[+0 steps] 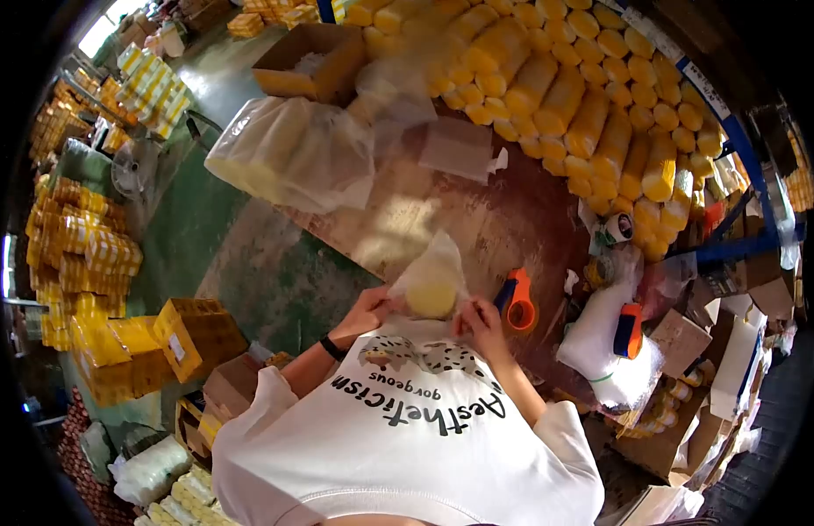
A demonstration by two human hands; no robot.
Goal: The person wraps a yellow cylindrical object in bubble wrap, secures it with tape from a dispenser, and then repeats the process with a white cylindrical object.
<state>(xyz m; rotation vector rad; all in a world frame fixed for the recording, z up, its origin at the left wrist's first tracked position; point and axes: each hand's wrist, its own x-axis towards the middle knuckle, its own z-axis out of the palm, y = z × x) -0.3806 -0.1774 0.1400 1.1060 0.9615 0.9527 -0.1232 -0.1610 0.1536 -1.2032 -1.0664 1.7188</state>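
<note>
A clear plastic bag (440, 252) with a round pale yellow item (431, 299) inside is held in front of my shirt, above the edge of the brown work surface (512, 219). My left hand (372, 311), with a dark band on its wrist, is closed on the left side of the bag. The fingers of my right hand (480, 319) pinch the opposite side. The bag's upper end tapers to a point away from me. Just right of my right hand lies an orange and dark blue tape dispenser (519, 302).
Large clear bags (293, 153) and an open cardboard box (310, 61) stand at the far side. Yellow packed rolls (582, 105) are stacked at the back right. A second tape dispenser (629, 331) rests on white wrapping (596, 351). Yellow-taped boxes (196, 337) stand at left.
</note>
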